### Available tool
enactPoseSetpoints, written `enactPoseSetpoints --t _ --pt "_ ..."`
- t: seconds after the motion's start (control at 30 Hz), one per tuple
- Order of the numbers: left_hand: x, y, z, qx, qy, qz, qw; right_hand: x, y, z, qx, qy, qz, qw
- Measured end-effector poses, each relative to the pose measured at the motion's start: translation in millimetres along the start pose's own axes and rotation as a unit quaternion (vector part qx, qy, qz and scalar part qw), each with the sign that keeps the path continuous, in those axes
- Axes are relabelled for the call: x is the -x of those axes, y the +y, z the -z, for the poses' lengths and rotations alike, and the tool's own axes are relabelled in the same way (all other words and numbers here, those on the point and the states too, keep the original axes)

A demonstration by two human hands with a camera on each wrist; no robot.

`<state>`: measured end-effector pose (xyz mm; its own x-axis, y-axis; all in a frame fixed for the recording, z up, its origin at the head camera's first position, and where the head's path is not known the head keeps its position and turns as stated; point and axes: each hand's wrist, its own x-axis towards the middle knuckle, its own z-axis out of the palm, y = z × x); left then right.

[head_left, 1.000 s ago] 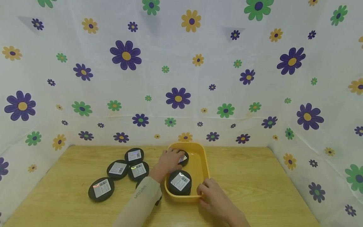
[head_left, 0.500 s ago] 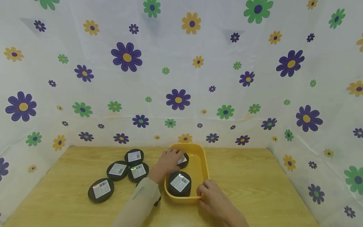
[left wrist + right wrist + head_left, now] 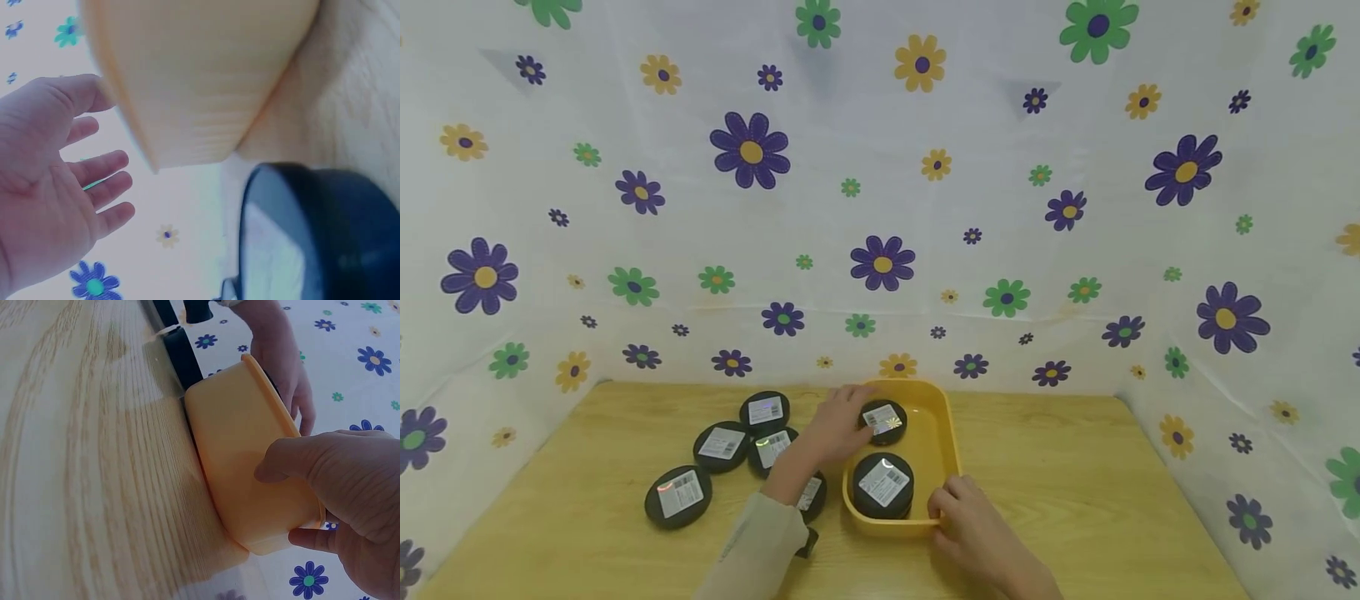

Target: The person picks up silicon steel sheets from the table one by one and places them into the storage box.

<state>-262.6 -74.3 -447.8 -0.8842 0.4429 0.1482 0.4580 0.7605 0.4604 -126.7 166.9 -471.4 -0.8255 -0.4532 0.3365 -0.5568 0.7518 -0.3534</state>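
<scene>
A yellow plastic tray (image 3: 928,429) stands on the table with round black containers in it, each bearing a white label. One container (image 3: 891,427) lies at its far left, another (image 3: 877,492) at its near left, apparently stacked on one more. My left hand (image 3: 835,427) hovers over the tray's left rim beside the far container; in the left wrist view the fingers (image 3: 103,169) are loosely spread and hold nothing. My right hand (image 3: 977,529) grips the tray's near right corner, thumb (image 3: 281,462) against the outer wall and fingers over the rim, partly hidden.
Left of the tray, several more black containers lie label up on the wooden table (image 3: 1075,483): one at the far left (image 3: 678,497), others grouped closer, and one (image 3: 811,498) partly behind my left forearm. A flowered white cloth (image 3: 880,200) rises behind and at both sides.
My left hand has let go of the far container in the tray and drawn back left, uncovering its label. My right hand keeps its grip on the tray. The head view shifts slightly.
</scene>
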Motion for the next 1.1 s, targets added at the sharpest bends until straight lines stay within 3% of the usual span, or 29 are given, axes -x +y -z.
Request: enactPoseSetpoints --t 0.1,0.27,0.4,0.53,0.67,0.87,0.97,1.1 --pt "12.2 3.1 7.7 0.007 0.026 0.001 0.9996 0.1 -0.3 0.7 0.0 -0.016 -0.013 0.9998" --pt "34.7 12.1 24.7 0.028 0.044 0.006 0.9986 0.0 0.3 1.9 -0.005 -0.027 -0.025 0.9993" --pt "53.2 17.6 38.2 0.01 0.065 0.028 0.9975 -0.2 2.7 0.3 0.0 0.013 0.007 0.9999" --pt "72.0 19.7 46.2 -0.016 0.092 0.073 0.9929 -1.2 5.2 -1.2 0.012 0.053 0.045 0.9975" --pt "89.3 22.4 51.0 -0.016 0.096 0.106 0.9896 -1.4 6.2 -0.8 0.01 0.058 0.056 0.9967" --pt "103.2 23.6 56.6 -0.021 0.102 0.118 0.9875 -2.3 6.8 -0.5 0.011 0.074 0.071 0.9946" --pt "106.1 22.8 59.2 -0.021 0.104 0.122 0.9869 -1.9 5.3 -1.2 0.006 0.059 0.056 0.9967" --pt "109.7 22.4 61.1 -0.023 0.089 0.123 0.9881 0.5 0.1 -0.2 -0.008 0.01 -0.002 0.9999"
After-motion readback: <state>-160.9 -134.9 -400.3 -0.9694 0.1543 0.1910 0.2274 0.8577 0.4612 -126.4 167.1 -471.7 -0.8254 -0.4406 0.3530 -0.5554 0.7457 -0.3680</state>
